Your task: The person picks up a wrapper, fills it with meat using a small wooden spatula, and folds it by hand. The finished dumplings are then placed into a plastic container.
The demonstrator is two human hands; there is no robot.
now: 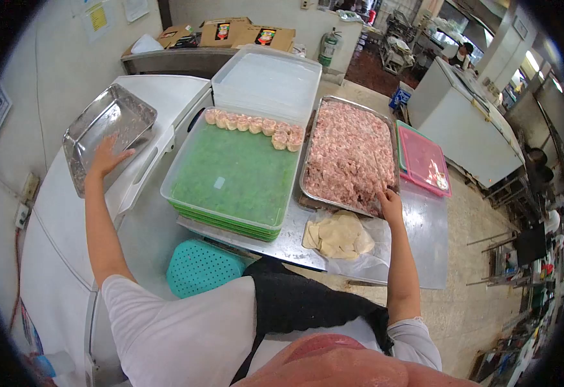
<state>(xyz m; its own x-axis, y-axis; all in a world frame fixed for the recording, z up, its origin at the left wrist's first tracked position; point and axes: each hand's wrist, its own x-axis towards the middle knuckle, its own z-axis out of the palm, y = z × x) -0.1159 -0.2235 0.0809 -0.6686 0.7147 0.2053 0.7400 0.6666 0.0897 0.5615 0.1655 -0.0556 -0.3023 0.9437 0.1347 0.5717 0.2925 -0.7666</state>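
My left hand (108, 157) is spread open at the edge of a steel pan (111, 106) on the left, its fingers reaching over the pan. At the near right corner of a metal tray (348, 208) full of ground meat (353, 145), my right hand (390, 203) has its fingers closed together at the meat; whatever they hold is too small to make out. Just below that tray, a stack of round dough wrappers (339, 235) lies on clear plastic. Between my hands, dumplings (250, 124) line the far edge of a green-lined plastic container (230, 177).
Behind the container leans a translucent lid or tray (266, 77). Pink and green lids (425, 161) lie right of the meat. A teal perforated stool (204, 267) stands below the table (424, 258). Cardboard boxes (227, 32), a white freezer (463, 122) and a distant person (461, 57) are farther back.
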